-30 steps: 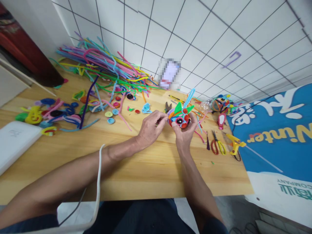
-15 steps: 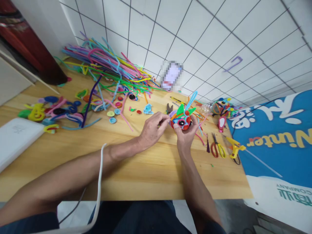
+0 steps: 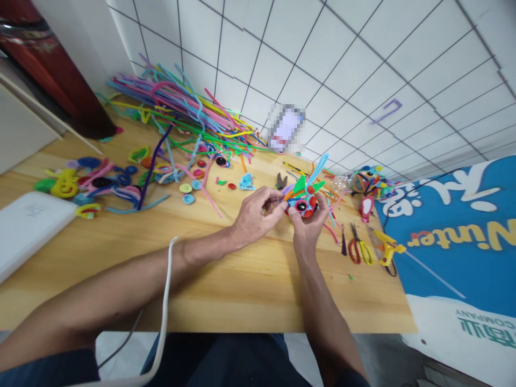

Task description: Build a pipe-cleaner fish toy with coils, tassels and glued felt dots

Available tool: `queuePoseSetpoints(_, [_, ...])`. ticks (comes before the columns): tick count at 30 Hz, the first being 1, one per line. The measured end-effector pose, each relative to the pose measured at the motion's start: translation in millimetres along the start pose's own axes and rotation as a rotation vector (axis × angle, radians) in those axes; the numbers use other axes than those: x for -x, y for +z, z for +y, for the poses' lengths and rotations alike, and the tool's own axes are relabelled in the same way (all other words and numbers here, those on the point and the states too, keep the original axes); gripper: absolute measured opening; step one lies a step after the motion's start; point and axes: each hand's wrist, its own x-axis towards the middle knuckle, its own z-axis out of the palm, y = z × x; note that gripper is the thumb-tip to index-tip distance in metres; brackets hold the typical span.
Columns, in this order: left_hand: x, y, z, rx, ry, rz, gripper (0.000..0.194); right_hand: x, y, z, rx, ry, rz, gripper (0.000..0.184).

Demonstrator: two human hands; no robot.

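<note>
A colourful pipe-cleaner figure (image 3: 302, 205) is held above the wooden table (image 3: 250, 285). It has round black eyes, red discs, green pointed leaf shapes and a light blue loop sticking up. My right hand (image 3: 307, 228) grips it from below and the right, thumb on its front and fingers wrapped round its side. At its left side my left hand (image 3: 258, 212) is closed, thumb and fingers pressed on the figure's edge near some purple and orange strands. What lies under those left fingertips is mostly hidden.
Pipe cleaners (image 3: 193, 107) lie heaped at the back left, with coiled pieces (image 3: 100, 183) in front. Pliers (image 3: 281, 180) rest behind my hands. Scissors (image 3: 360, 250) and a yellow glue gun (image 3: 387, 247) lie to the right. A white cable (image 3: 165, 306) crosses near my left forearm.
My left thumb and fingers have shifted slightly right and spread further over the figure's left side. My right hand keeps its hold. The whole view has shifted a little.
</note>
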Motion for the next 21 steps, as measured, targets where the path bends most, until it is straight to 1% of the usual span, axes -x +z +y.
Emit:
queuePoseSetpoints(4, [-0.6, 0.5, -0.3, 0.002, -0.008, 0.003, 0.007, 0.8, 0.9, 0.0, 0.000, -0.003, 0.002, 0.079])
queuePoseSetpoints(11, [-0.3, 2.7, -2.7, 0.002, -0.012, 0.013, 0.003, 2.6, 0.6, -0.5, -0.009, 0.002, -0.012, 0.080])
queuePoseSetpoints(15, [-1.0, 1.6, -2.1, -0.004, 0.008, 0.012, 0.005, 3.1, 0.4, -0.2, -0.024, 0.015, -0.014, 0.081])
queuePoseSetpoints(21, [-1.2, 0.6, -3.0, -0.008, 0.048, 0.004, 0.004, 2.4, 0.4, -0.2, -0.015, -0.004, -0.011, 0.080])
